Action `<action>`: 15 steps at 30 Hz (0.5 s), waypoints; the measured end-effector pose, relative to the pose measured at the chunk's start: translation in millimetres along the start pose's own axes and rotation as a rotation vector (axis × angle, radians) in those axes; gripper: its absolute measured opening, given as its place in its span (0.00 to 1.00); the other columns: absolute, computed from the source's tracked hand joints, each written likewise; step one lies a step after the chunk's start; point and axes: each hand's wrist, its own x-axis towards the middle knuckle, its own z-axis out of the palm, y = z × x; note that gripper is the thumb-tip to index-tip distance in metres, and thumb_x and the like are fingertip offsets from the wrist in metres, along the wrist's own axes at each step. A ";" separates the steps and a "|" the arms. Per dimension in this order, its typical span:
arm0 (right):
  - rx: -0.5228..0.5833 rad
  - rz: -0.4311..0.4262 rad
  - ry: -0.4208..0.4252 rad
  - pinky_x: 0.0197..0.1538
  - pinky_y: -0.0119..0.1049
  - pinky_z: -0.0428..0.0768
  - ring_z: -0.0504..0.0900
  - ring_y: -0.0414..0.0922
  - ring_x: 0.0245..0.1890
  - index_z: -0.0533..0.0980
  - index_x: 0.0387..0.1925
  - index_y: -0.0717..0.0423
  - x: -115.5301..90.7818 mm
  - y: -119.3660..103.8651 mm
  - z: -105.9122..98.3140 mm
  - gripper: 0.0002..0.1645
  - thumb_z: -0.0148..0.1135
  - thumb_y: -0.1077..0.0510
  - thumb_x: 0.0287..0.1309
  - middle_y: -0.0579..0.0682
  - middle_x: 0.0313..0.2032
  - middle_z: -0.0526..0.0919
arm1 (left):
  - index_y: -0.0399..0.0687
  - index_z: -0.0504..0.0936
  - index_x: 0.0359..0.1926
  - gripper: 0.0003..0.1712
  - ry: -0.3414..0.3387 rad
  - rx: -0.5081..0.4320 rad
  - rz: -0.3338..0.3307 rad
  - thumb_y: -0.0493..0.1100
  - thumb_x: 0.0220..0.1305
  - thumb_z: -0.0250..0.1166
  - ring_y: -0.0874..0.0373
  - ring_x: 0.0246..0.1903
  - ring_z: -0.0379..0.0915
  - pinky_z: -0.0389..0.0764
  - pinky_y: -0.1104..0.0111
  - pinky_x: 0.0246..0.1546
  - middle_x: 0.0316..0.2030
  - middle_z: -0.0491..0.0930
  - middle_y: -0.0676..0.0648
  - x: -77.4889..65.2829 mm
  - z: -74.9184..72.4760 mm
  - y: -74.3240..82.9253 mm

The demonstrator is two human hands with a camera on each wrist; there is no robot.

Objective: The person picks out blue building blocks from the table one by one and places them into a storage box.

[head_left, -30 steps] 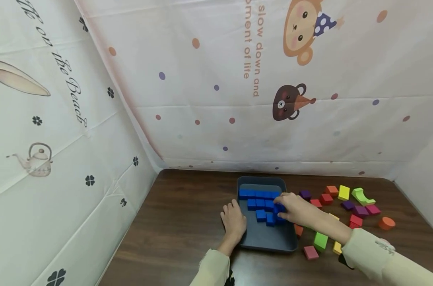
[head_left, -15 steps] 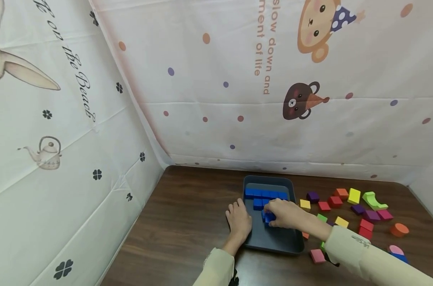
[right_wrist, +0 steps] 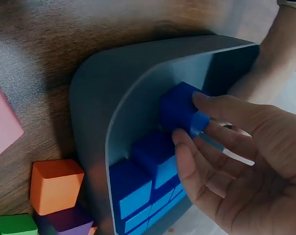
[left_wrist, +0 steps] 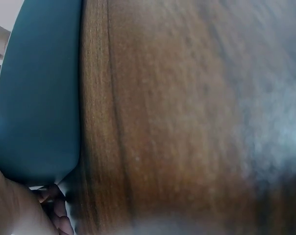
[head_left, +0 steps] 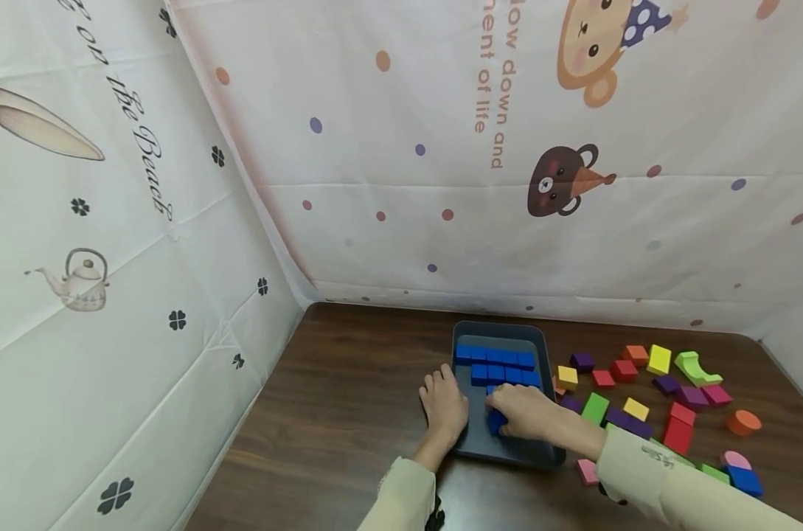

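Observation:
A dark grey tray (head_left: 470,441) holds rows of blue blocks (head_left: 495,357). My right hand (head_left: 526,411) reaches over its right side. In the right wrist view its thumb and fingers pinch a blue cube (right_wrist: 178,108), which sits beside another blue cube (right_wrist: 158,152) inside the tray wall. My left hand (head_left: 444,407) lies against the tray's left rim with its fingers extended. The left wrist view shows the tray's outer wall (left_wrist: 40,98) close up, with part of the left hand at the lower left.
To the right of the tray lie scattered coloured blocks, among them a yellow block (head_left: 658,360), a green arch (head_left: 696,369), an orange cylinder (head_left: 743,422) and a pink block (head_left: 588,472). The brown wooden table (head_left: 335,413) backs onto a printed white cloth (head_left: 374,251).
My right hand has moved from the row's right end toward the nearer blue blocks in the tray. The second row now shows more blocks in line. The left hand stays at the rim.

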 end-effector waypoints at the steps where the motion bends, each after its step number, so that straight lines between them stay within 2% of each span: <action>1: -0.002 0.009 0.004 0.41 0.45 0.87 0.85 0.47 0.36 0.85 0.41 0.57 -2.0 0.7 -0.8 0.17 0.80 0.59 0.48 0.52 0.37 0.87 | 0.43 0.74 0.48 0.21 0.000 -0.006 0.004 0.40 0.57 0.74 0.47 0.43 0.72 0.72 0.54 0.43 0.41 0.81 0.42 -0.4 -0.2 2.0; 5: 0.018 0.055 0.040 0.42 0.46 0.87 0.86 0.48 0.41 0.85 0.45 0.58 -16.6 10.4 -18.0 0.17 0.77 0.57 0.53 0.54 0.43 0.87 | 0.42 0.74 0.48 0.20 0.002 -0.035 0.022 0.38 0.57 0.73 0.46 0.42 0.72 0.72 0.54 0.42 0.40 0.81 0.42 -3.4 -2.4 7.4; 7: 0.030 0.078 0.076 0.38 0.41 0.87 0.86 0.46 0.39 0.85 0.46 0.58 -29.4 21.5 -34.5 0.17 0.75 0.56 0.56 0.55 0.44 0.87 | 0.41 0.74 0.48 0.20 0.008 -0.056 0.034 0.38 0.57 0.73 0.46 0.41 0.72 0.72 0.54 0.42 0.40 0.81 0.41 -5.2 -4.7 8.4; 11: 0.046 0.119 0.142 0.29 0.32 0.82 0.84 0.39 0.30 0.85 0.44 0.58 -66.3 54.2 -65.8 0.13 0.72 0.57 0.59 0.54 0.40 0.88 | 0.39 0.74 0.49 0.19 0.015 -0.085 0.046 0.36 0.59 0.71 0.44 0.42 0.72 0.72 0.52 0.43 0.40 0.81 0.39 -6.0 -8.8 7.2; 15: 0.079 0.177 0.124 0.30 0.30 0.81 0.79 0.32 0.24 0.84 0.43 0.60 -109.6 88.2 -79.7 0.11 0.69 0.58 0.61 0.50 0.36 0.88 | 0.38 0.74 0.50 0.18 -0.002 -0.107 0.034 0.34 0.61 0.69 0.42 0.44 0.72 0.72 0.50 0.45 0.41 0.80 0.38 -4.2 -9.5 3.9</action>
